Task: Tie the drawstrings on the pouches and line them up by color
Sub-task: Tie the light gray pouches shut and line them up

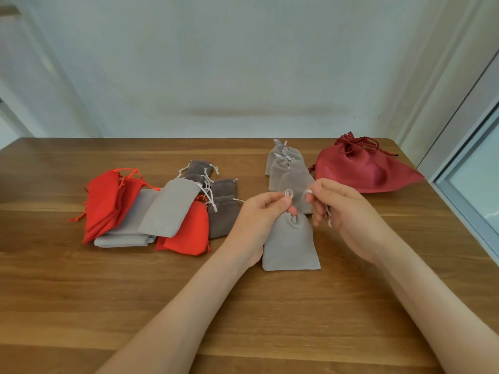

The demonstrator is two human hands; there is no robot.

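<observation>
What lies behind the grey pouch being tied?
Three light grey pouches overlap in a row toward the far edge. The two farther ones show tied strings. The left hand and right hand, pinching the drawstring, cover part of the nearest, so its tie cannot be seen.

The small light grey velvet pouch [290, 244] up front has a white drawstring cord [289, 193]. There are also bright orange-red fabric pouches [104, 203] and darker taupe-grey velvet pouches [224, 220] (white-ish cords on those). The big shiny satin bag [361, 168] is burgundy, and the wooden table [81, 292] is a warm streaky brown.
</observation>
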